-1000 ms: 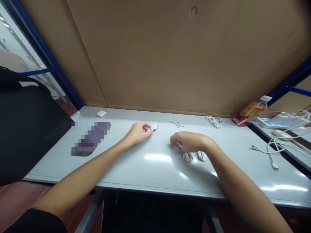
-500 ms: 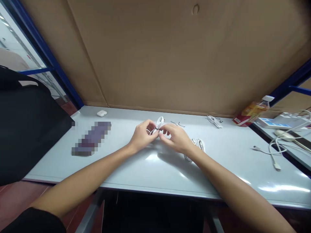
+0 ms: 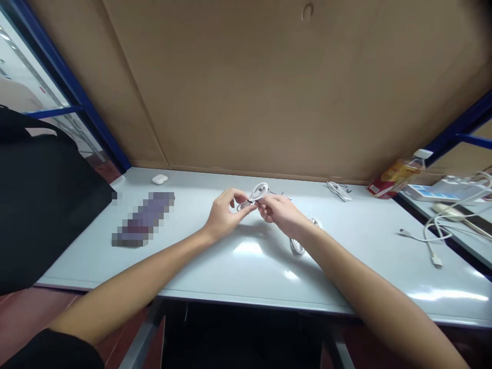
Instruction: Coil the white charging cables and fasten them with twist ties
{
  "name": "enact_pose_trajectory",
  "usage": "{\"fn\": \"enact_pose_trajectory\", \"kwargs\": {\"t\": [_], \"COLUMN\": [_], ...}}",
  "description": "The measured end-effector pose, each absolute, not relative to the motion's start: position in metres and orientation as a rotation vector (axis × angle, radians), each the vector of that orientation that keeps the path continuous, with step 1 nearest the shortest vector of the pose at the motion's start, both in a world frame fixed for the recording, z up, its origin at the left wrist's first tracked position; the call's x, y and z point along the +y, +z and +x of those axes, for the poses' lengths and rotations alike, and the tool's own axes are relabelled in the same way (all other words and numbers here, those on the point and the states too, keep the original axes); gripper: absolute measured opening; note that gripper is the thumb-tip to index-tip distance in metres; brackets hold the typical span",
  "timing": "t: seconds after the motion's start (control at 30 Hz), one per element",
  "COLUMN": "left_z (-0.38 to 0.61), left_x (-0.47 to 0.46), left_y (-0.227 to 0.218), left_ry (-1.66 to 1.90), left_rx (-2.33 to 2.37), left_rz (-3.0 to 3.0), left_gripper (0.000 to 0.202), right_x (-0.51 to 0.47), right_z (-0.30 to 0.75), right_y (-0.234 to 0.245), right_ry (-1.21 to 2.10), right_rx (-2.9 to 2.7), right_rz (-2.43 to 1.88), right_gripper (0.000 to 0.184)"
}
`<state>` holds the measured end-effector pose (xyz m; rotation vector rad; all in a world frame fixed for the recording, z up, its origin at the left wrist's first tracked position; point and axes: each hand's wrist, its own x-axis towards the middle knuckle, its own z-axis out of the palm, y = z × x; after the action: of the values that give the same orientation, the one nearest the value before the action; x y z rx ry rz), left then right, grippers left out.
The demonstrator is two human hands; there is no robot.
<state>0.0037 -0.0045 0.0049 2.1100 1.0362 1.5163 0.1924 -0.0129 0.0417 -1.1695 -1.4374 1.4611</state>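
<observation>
A coiled white cable (image 3: 258, 191) is pinched between the thumb and fingers of my left hand (image 3: 226, 212), just above the table. Round its middle goes a thin black twist tie (image 3: 249, 201). My right hand (image 3: 282, 211) has its fingertips pressed together at the right end of that tie. Under my right forearm lies another bundled white cable (image 3: 297, 248), partly hidden. More dark twist ties (image 3: 282, 195) lie behind my right hand, mostly covered by it.
A third white cable bundle (image 3: 338, 191) lies at the back right, near a drink bottle (image 3: 397, 177). Loose white cables (image 3: 430, 236) hang over the right edge. A white earphone case (image 3: 160, 179) and a blurred-out purple object (image 3: 144, 220) are left; a black bag (image 3: 46, 205) stands beside.
The coiled cable has tilted to the right in my left hand, its loop showing more. My right hand's fingers have closed up and moved slightly right along the tie.
</observation>
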Motion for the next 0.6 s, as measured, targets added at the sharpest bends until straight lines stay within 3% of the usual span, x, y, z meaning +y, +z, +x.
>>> {"fn": "enact_pose_trajectory", "kwargs": {"t": [0.07, 0.17, 0.33, 0.47, 0.6], "left_z": [0.004, 0.004, 0.0, -0.001, 0.001], "left_x": [-0.005, -0.005, -0.001, 0.002, 0.0], "left_y": [0.006, 0.008, 0.012, 0.016, 0.014], "left_ry": [1.541, 1.557, 1.497, 1.157, 1.041], "left_rx": [0.977, 0.969, 1.08, 0.948, 0.886], "left_rz": [2.164, 2.208, 2.114, 1.756, 1.643], "left_gripper": [0.019, 0.012, 0.009, 0.028, 0.032], "right_x": [-0.011, -0.007, -0.005, -0.007, -0.013], "right_z": [0.195, 0.199, 0.204, 0.205, 0.203], "right_y": [0.042, 0.041, 0.04, 0.04, 0.039], "right_ry": [1.756, 1.815, 1.112, 0.478, 0.276], "right_rx": [-1.243, -1.214, -1.676, -1.998, -2.124], "right_rz": [-1.123, -1.046, -1.08, -1.022, -1.018], "right_gripper": [0.019, 0.018, 0.022, 0.02, 0.02]}}
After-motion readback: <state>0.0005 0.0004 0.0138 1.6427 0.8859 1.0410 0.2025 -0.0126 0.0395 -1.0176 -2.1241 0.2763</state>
